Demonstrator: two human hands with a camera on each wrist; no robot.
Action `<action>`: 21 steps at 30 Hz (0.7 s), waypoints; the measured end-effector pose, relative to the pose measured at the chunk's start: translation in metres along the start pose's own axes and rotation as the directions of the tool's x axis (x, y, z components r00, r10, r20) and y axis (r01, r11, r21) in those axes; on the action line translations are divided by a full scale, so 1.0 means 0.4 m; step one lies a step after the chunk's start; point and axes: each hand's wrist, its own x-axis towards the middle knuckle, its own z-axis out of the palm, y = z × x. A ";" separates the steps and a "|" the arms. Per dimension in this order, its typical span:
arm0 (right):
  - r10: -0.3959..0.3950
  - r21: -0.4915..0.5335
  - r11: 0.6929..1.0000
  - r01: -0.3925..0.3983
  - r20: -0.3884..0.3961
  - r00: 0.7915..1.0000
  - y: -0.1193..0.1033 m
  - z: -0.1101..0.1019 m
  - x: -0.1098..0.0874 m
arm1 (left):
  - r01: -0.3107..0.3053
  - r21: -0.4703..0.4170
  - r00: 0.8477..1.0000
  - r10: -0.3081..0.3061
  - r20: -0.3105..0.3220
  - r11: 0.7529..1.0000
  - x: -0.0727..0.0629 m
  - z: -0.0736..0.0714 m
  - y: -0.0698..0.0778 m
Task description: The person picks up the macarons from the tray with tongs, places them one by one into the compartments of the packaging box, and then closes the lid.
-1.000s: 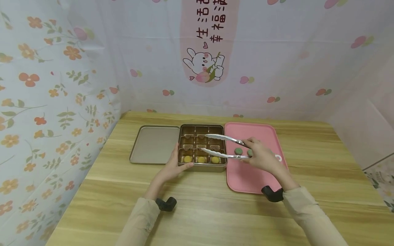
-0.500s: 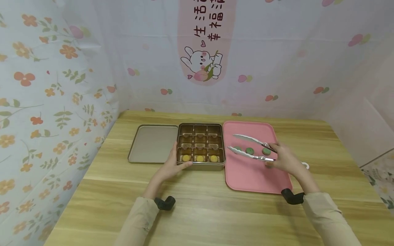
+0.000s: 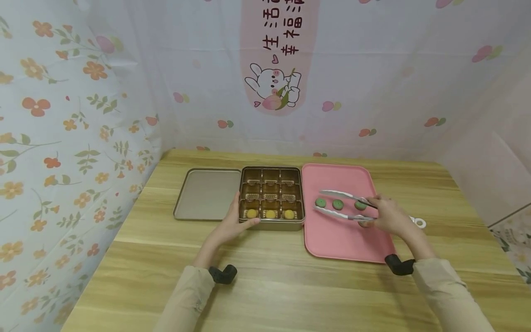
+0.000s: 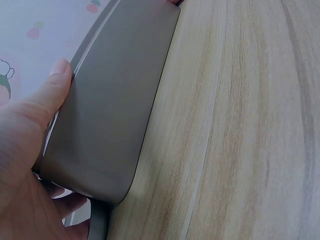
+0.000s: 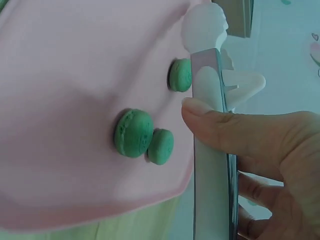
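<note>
My left hand [image 3: 233, 224] holds the front left corner of a metal tin [image 3: 274, 226], thumb along the front rim and fingers at the left side. Inside is a brown divided insert with yellow round sweets [image 3: 270, 214] in its three front compartments. Over a pink tray [image 3: 340, 244], my right hand [image 3: 391, 216] grips metal tongs [image 3: 337, 214] with white scalloped tips, the arms spread apart. Below and between those arms lie green macarons [image 3: 338, 204] in a row. The right wrist view shows three green macarons [image 5: 133, 133] beside the tongs, nothing between the tips.
A flat metal lid [image 3: 207, 193] lies against the tin's left side. The tray stands right beside the tin on the wooden table [image 3: 265, 286]. Behind rises a patterned cloth [image 3: 199, 124], with another floral cloth along the left.
My right hand has carried the tongs rightward from above the tin to above the tray, then slightly lower toward the macarons. My left hand stays at the tin.
</note>
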 end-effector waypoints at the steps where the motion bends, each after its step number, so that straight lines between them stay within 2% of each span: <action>1: 0.000 -0.009 1.000 0.000 0.007 1.000 0.000 -0.003 0.000 | -0.002 0.002 1.000 0.002 0.000 1.000 0.001 0.000 -0.001; 7: 0.014 -0.063 0.998 -0.011 0.052 0.999 0.003 -0.019 0.004 | 0.000 0.007 1.000 0.000 0.003 1.000 0.001 0.000 -0.001; 15: -0.047 -0.096 0.994 0.049 0.021 0.999 0.003 -0.028 0.009 | 0.008 0.004 1.000 -0.008 0.007 1.000 0.003 0.001 0.000; 21: -0.042 -0.083 0.996 0.044 0.030 0.999 -0.005 -0.033 0.010 | 0.003 0.004 1.000 -0.003 0.004 1.000 0.003 0.000 -0.002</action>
